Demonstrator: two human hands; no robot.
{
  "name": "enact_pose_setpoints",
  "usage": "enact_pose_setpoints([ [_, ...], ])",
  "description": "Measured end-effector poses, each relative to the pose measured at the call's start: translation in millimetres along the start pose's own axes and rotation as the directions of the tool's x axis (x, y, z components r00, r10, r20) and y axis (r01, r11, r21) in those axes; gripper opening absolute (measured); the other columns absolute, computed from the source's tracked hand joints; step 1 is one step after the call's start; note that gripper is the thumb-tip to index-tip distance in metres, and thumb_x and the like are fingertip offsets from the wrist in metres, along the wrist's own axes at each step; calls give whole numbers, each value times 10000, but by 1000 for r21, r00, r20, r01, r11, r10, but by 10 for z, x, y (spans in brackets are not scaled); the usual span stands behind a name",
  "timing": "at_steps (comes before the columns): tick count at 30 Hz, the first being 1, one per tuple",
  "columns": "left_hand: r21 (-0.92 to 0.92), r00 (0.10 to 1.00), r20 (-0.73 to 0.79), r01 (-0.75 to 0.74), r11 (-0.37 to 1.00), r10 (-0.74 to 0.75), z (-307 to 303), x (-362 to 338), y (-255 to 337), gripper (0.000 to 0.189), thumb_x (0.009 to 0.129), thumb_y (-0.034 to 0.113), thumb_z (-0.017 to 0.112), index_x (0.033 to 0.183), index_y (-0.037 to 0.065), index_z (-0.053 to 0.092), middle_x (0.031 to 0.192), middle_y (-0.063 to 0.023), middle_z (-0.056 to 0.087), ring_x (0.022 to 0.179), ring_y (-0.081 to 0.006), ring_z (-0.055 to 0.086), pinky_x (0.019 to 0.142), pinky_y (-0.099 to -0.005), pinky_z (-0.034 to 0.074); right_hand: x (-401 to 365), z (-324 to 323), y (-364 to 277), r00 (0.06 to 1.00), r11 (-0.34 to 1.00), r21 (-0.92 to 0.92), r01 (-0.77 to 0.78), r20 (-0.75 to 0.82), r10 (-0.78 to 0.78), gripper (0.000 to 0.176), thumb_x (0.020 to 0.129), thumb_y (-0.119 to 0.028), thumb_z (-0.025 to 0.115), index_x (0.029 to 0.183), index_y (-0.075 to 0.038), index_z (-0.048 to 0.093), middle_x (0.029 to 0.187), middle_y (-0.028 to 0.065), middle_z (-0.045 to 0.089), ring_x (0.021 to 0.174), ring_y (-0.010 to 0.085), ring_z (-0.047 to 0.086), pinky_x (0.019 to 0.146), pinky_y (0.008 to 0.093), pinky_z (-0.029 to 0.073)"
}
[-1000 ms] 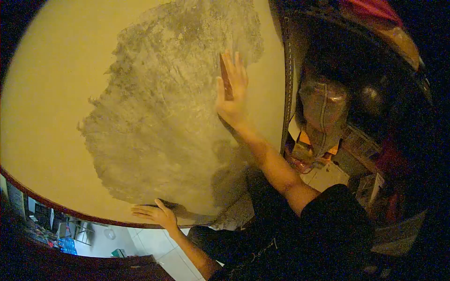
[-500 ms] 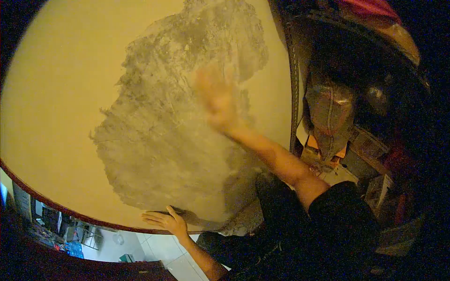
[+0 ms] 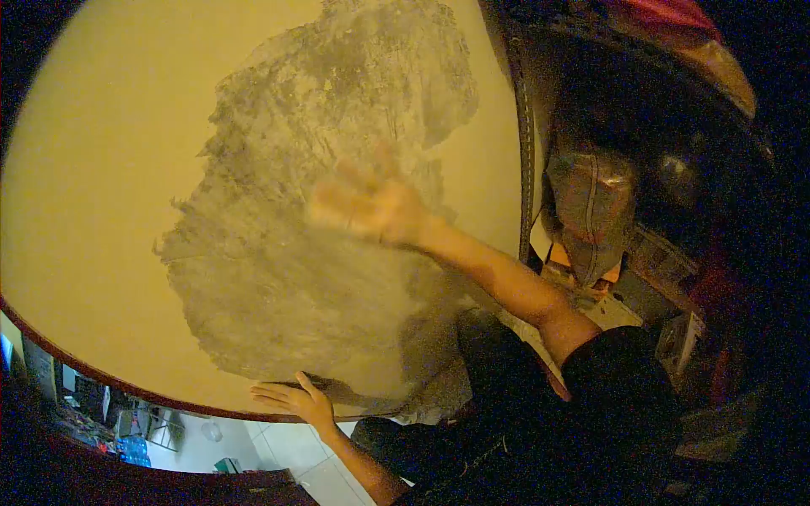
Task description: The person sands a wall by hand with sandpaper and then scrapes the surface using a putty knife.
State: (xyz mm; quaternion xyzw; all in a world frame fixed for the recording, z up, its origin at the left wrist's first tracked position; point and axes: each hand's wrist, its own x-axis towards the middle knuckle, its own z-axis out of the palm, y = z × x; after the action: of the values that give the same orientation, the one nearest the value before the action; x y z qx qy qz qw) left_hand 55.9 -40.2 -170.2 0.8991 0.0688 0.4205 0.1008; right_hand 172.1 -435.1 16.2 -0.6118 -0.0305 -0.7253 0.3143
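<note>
Toward 10 and 11 o'clock from the middle of the view, a broad, smooth, pale yellow surface carries a grey patch, mottled and streaky, with a ragged outline. The right hand, blurred, appears open with fingers spread over this patch; whether it touches cannot be told. At 7 o'clock, the left hand is open and flat, fingers straight, beside the dark red rim. A dark band with light, stitch-like marks edges the surface from 1 to 3 o'clock.

Between 2 and 3 o'clock stands a dull brownish bag with a lengthwise seam, its contents hidden. Beyond the rim, pale floor tiles show at 7 o'clock, and a blue object at 8. Reddish cloth occupies the dim upper corner between 1 and 2.
</note>
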Motion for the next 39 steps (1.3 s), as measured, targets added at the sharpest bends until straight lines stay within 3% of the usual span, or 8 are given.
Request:
enact_pose_setpoints([
  [6, -48, 1000, 13, 4, 999, -4, -23, -23, -20, 837, 980, 470, 387, 1464, -110, 26, 1532, -317, -75, 1427, -457, -69, 1155, -532, -16, -253, 225, -114, 1000, 992, 127, 14, 1, -14, 532, 845, -173, 476, 1375, -180, 507, 1444, 66, 464, 1338, 275, 422, 1125, 637, 33],
  [8, -27, 1000, 6, 8, 1000, -8, 4, -40, -19, 836, 981, 471, 385, 1464, -109, 26, 1530, -319, -78, 1426, -458, -72, 1154, -534, -17, -634, 59, -259, 607, 964, 126, 233, 756, -246, 521, 861, -181, 471, 1381, -159, 495, 1440, 75, 467, 1328, 266, 436, 1151, 573, 62],
  [20, 16, 999, 20, 26, 1000, -26, 14, -66, -86, 876, 969, 526, 377, 1477, -76, -6, 1553, -268, -76, 1441, -409, -87, 1162, -505, -49, -428, -48, -232, 860, 957, 34, 289, 429, -275, 489, 882, -145, 489, 1371, -124, 501, 1497, 51, 389, 1394, 279, 333, 1161, 536, 77],
  [23, 36, 1000, 5, -11, 999, 11, 34, -23, -94, 858, 974, 491, 392, 1469, -95, 8, 1540, -297, -76, 1432, -435, -85, 1156, -522, -35, -486, -95, 23, 581, 649, 131, 749, 339, -740, 482, 887, -68, 445, 1361, -124, 514, 1503, 64, 378, 1405, 295, 309, 1162, 522, 79],
  [25, 6, 999, 40, -1, 1000, 1, 19, -27, -114, 839, 979, 455, 409, 1462, -113, 25, 1526, -329, -77, 1421, -468, -80, 1149, -544, -21, -335, -119, 219, 960, 988, 143, 63, 263, -100, 476, 886, -84, 485, 1352, -166, 531, 1480, 55, 415, 1387, 294, 345, 1139, 575, 133],
  [29, -43, 999, 42, 6, 999, -5, -18, -27, -28, 838, 980, 455, 410, 1465, -106, 22, 1529, -323, -77, 1424, -461, -80, 1151, -542, -20, -541, -44, -23, 998, 1000, 6, -6, 58, 5, 489, 835, -91, 549, 1317, -170, 563, 1381, 77, 529, 1335, 287, 425, 1123, 601, 164],
  [32, -52, 999, 32, 1, 999, 0, -22, 25, -47, 841, 978, 457, 416, 1468, -101, 20, 1531, -315, -84, 1425, -456, -81, 1154, -533, -21, -624, -181, -216, 559, 786, 325, 525, 565, -607, 470, 851, -74, 559, 1314, -151, 564, 1360, 83, 548, 1314, 275, 450, 1150, 539, 133],
  [39, -50, 999, 33, -15, 999, 17, -39, 13, -34, 847, 975, 457, 427, 1468, -99, 21, 1532, -310, -96, 1426, -453, -90, 1154, -531, -28, -121, -57, -392, 998, 1000, 15, -20, 65, 19, 471, 832, -42, 511, 1282, -156, 594, 1263, 95, 619, 1281, 249, 493, 1099, 514, 294],
])
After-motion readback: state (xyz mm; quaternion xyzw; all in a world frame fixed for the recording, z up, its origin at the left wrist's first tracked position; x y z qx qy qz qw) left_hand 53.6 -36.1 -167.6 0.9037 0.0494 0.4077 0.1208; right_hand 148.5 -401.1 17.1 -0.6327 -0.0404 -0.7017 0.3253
